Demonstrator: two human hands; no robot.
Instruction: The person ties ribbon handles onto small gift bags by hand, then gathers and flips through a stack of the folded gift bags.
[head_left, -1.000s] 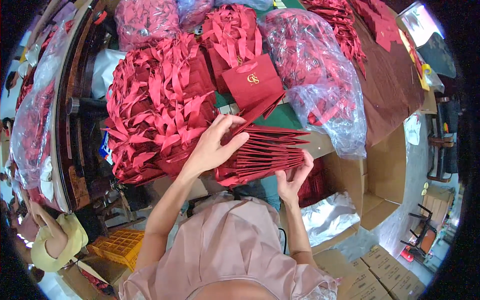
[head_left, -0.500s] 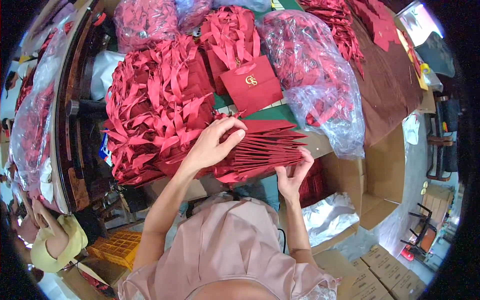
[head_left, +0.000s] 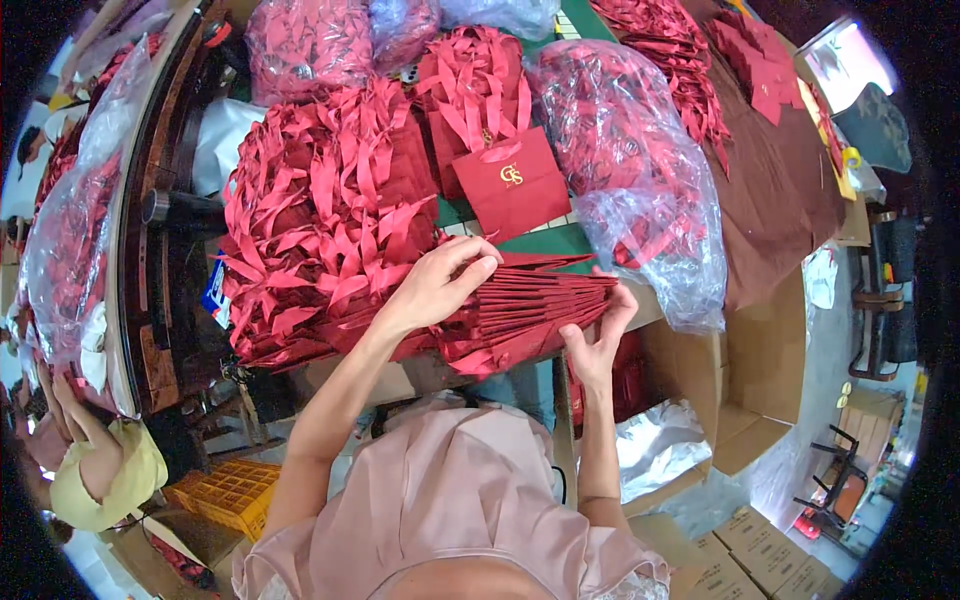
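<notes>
In front of me a fanned bundle of dark red paper gift bags stands on edge at the table's near side. My left hand rests over the bundle's left end, its fingers curled and its thumb close to the fingertips. At the other end my right hand cups the bags' edges, fingers wrapped round the far corner and thumb on the near side. To the left lies a large pile of red bags with ribbon handles. Behind the bundle, a single gift bag with a gold emblem leans on more bags.
Clear plastic sacks of red bags sit at the back and right. A brown cloth covers the table's right part. Below it stands an open cardboard box. A yellow crate and a person in a yellow top are at lower left.
My right hand has slid slightly along the bags' right end, and the bundle's edges sit closer together. My left hand stays at the left end. The whole view has shifted slightly.
</notes>
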